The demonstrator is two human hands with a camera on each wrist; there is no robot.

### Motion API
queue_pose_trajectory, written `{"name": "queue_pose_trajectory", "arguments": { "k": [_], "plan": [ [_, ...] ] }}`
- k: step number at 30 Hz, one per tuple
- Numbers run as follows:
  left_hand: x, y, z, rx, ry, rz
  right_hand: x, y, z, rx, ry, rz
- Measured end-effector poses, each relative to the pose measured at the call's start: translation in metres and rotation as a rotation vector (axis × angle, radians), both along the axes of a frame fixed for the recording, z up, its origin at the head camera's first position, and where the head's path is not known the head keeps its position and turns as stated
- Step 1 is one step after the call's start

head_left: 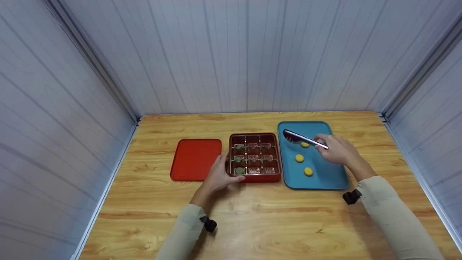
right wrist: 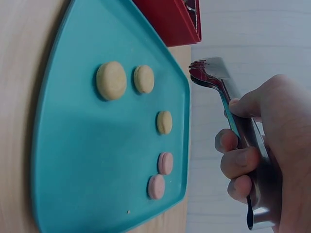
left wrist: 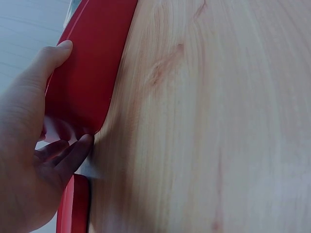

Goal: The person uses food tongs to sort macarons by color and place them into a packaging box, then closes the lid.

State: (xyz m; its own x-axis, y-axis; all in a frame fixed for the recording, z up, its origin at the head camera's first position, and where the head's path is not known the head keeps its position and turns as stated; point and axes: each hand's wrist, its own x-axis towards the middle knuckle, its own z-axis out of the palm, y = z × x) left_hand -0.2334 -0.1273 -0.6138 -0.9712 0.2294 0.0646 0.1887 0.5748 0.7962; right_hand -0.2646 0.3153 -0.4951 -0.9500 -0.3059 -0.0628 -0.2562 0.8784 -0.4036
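A red box (head_left: 255,177) divided into compartments holds three green macarons (head_left: 239,170) in its left column. My left hand (head_left: 227,169) grips the box's front left corner; the left wrist view shows the thumb (left wrist: 54,54) and fingers curled round its red wall (left wrist: 87,73). To the right lies a blue tray (head_left: 325,177) with three yellow macarons (head_left: 299,158). Two pink macarons (right wrist: 165,163) also lie on the tray (right wrist: 97,160). My right hand (head_left: 325,144) holds metal tongs (head_left: 301,138) over the tray's far end. Nothing shows in the tongs (right wrist: 214,77).
A red lid (head_left: 195,159) lies flat to the left of the box, close beside my left hand. Everything sits on a wooden table (head_left: 252,216) walled by white panels at the left, back and right. A corner of the red box (right wrist: 170,19) borders the tray.
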Motion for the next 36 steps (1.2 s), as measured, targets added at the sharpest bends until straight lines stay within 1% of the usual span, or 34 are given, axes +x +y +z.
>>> {"name": "queue_pose_trajectory", "arguments": {
  "k": [1, 3, 6, 7, 8, 14, 15, 19, 23, 29, 36],
  "plan": [
    [0.002, 0.001, 0.005, 0.01, -0.012, 0.0, 0.0, -0.002, 0.001, -0.001, 0.003, 0.002],
    [0.004, 0.002, 0.01, 0.012, -0.028, 0.002, -0.001, -0.005, 0.003, -0.002, 0.012, 0.006],
    [0.007, 0.002, 0.014, 0.002, -0.043, 0.006, -0.003, -0.009, 0.004, -0.007, 0.02, 0.005],
    [0.007, 0.003, 0.014, -0.002, -0.043, 0.009, -0.003, -0.011, 0.005, -0.01, 0.022, 0.01],
    [0.007, 0.002, 0.011, -0.013, -0.028, 0.009, -0.003, -0.013, 0.006, -0.012, 0.028, 0.013],
    [0.006, 0.002, 0.01, -0.02, -0.011, 0.003, -0.004, -0.022, 0.007, -0.035, 0.049, 0.037],
    [0.007, 0.003, 0.013, -0.01, -0.028, 0.002, -0.005, -0.024, 0.007, -0.041, 0.048, 0.041],
    [0.007, 0.003, 0.015, -0.008, -0.045, 0.007, -0.006, -0.033, 0.007, -0.058, 0.05, 0.057],
    [0.007, 0.003, 0.016, 0.0, -0.065, 0.013, -0.008, -0.042, 0.007, -0.045, 0.064, 0.078],
    [0.007, 0.004, 0.016, -0.012, -0.067, 0.015, -0.01, -0.056, 0.007, -0.004, 0.074, 0.08],
    [0.006, 0.003, 0.014, -0.014, -0.061, 0.015, -0.014, -0.072, 0.006, -0.022, 0.069, 0.11]
  ]
}}
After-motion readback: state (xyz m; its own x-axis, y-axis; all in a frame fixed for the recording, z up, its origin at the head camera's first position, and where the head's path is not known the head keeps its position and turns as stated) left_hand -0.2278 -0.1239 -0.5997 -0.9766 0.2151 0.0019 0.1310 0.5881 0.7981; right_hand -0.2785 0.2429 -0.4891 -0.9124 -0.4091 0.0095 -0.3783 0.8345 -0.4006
